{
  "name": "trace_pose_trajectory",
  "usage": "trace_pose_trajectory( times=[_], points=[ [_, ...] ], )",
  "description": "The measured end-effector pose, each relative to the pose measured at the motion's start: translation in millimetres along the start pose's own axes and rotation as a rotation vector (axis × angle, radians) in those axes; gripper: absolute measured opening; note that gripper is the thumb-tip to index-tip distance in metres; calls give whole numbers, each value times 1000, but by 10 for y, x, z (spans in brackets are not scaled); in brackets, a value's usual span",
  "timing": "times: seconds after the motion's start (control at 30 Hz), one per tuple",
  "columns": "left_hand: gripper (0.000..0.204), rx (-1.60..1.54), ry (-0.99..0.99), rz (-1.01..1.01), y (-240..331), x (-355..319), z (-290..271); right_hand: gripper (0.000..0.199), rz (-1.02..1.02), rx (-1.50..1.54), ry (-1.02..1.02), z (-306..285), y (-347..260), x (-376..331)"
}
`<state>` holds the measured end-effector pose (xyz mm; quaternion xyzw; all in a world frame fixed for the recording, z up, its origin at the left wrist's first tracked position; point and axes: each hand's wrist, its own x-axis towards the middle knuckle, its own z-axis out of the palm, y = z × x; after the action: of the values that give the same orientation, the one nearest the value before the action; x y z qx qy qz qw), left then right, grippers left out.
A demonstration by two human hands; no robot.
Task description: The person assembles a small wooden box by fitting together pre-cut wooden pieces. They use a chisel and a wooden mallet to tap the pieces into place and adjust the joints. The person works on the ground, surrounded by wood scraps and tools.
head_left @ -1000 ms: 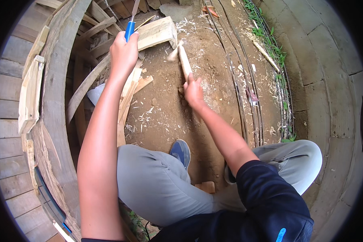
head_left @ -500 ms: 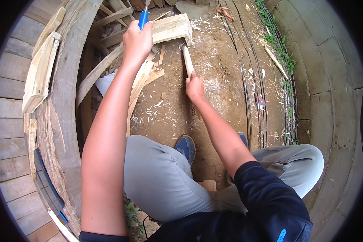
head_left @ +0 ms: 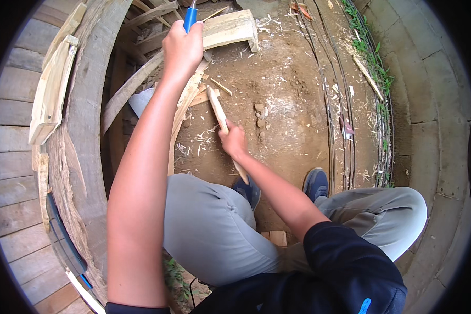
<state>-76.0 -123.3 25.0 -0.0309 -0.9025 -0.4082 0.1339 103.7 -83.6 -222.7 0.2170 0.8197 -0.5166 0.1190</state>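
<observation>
My left hand (head_left: 182,48) is stretched forward and closed around a blue tool handle (head_left: 190,17) near the top edge; the tool's working end is out of view. Just under that hand a long pale wooden slat (head_left: 180,118) runs down toward my left knee. My right hand (head_left: 233,141) grips a short pale wooden stick (head_left: 215,107) by its middle, holding it slanted above the brown earth, its far end pointing up-left toward the slat. Pale wood shavings (head_left: 199,141) lie scattered on the dirt around both.
A thick curved timber rim (head_left: 86,104) arcs along the left, with plank flooring beyond it. A pale wooden block (head_left: 227,29) lies at the top. Thin rods (head_left: 332,131) run along the right beside concrete paving (head_left: 429,94). My blue shoes (head_left: 315,183) rest on the dirt.
My right hand has drawn the stick back toward me and lowered it, now tilted. My left hand stays raised on the blue handle; the view has shifted slightly.
</observation>
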Motion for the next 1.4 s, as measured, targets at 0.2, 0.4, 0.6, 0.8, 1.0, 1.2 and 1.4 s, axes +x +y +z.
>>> trace_pose_trajectory(
  times=[0.2, 0.4, 0.6, 0.8, 1.0, 1.2, 1.4],
  points=[
    [42, 0, -2, 34, 62, -19, -20, 44, -197, -517, -224, -684, -106, -229],
    [43, -24, -20, -1, 156, 2, -80, 33, -350, -918, -157, -650, -407, 487],
    [42, -21, -18, -19, 102, -2, -30, 40, -341, -778, -37, -433, -513, 1188],
    [42, -27, 1, -15, 86, 5, -98, 55, -124, -130, 140, -454, -203, 669],
    [44, -34, -18, -8, 187, 6, -11, 49, 32, 33, -120, 147, -47, 727],
    [44, -8, 12, -20, -23, 35, -130, 49, 0, 173, -68, 417, -184, 494],
    [44, -3, 15, -71, -82, 56, -147, 54, -31, 144, -8, 423, -158, 220]
  ],
)
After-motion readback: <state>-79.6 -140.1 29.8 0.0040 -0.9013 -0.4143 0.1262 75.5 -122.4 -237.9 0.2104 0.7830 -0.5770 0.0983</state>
